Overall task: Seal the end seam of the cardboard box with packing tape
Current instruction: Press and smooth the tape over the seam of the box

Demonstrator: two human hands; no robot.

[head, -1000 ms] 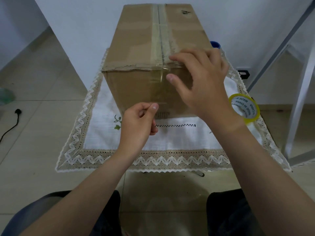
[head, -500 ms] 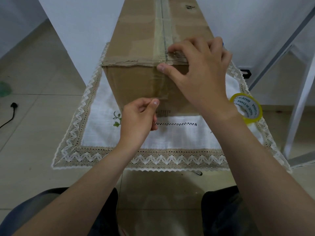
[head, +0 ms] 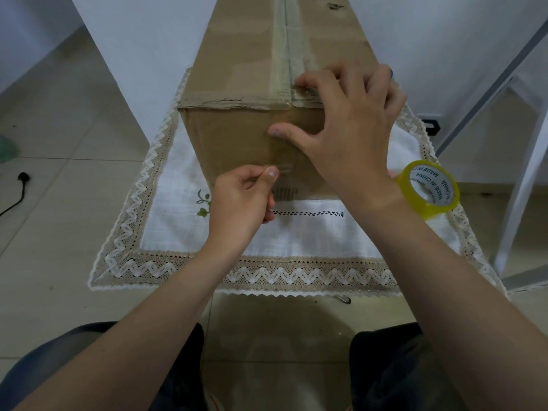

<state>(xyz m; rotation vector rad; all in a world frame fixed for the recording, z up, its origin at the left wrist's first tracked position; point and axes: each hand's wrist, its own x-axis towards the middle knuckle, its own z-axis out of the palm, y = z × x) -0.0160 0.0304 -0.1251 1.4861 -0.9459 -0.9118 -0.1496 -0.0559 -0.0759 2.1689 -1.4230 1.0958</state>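
Note:
A tall brown cardboard box stands on a lace-edged white cloth, its top centre seam covered by a strip of clear tape. The clear tape strip runs over the near top edge and down the front face. My left hand pinches the strip's lower end between thumb and fingers, close to the front face. My right hand lies spread over the near top corner, fingers on the top seam, thumb pressing the tape on the front face. A yellow tape roll sits behind my right wrist.
The white cloth covers a small table in front of my knees. A white metal frame stands at the right. A black plug and cord lie on the tiled floor at the left. A white wall is behind the box.
My right thumb has slid down from the top edge onto the front face, pressing the tape. My left hand keeps pinching the tape end at about the same place.

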